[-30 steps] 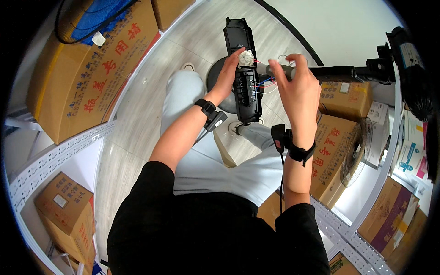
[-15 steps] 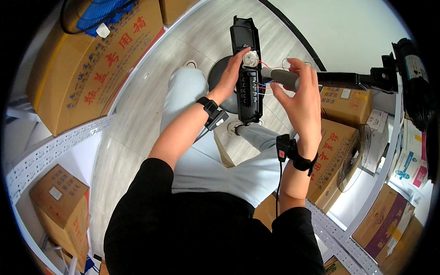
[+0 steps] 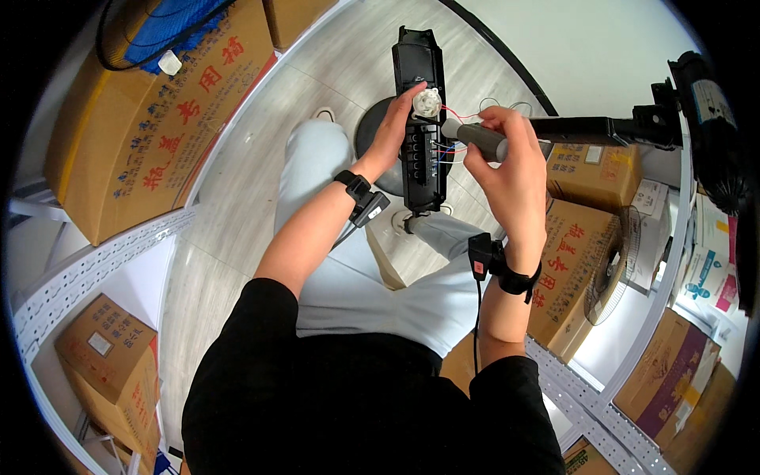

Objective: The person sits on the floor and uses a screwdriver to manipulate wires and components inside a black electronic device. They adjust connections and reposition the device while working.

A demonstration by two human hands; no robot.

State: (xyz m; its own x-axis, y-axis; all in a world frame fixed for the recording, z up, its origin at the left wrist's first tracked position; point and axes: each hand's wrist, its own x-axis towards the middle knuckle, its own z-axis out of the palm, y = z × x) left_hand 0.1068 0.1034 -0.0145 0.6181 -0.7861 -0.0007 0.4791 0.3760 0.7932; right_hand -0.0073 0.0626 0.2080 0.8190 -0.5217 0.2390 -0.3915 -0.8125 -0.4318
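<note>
A long black housing (image 3: 423,178) stands over a round dark base (image 3: 370,127), with a row of terminals or buttons along its lower half and a white round part (image 3: 427,102) near its middle. My left hand (image 3: 386,136) grips the housing's left side, fingertips beside the white part. Coloured wires (image 3: 447,150) come out on the right. A grey cylindrical piece (image 3: 480,138) with a lighter end reaches the housing from the right; my right hand (image 3: 514,168) has its fingers curled round it. A black arm (image 3: 586,128) runs rightward behind that hand.
Cardboard boxes (image 3: 158,134) sit on white perforated metal shelving (image 3: 95,253) at both sides. At upper right hangs a black cylindrical assembly (image 3: 712,134). A wire fan guard (image 3: 606,301) leans by the right boxes; my legs (image 3: 313,174) are below.
My right hand has shifted on the grey cylinder, exposing more of it than a second ago. My left hand stays on the housing. The view has moved slightly.
</note>
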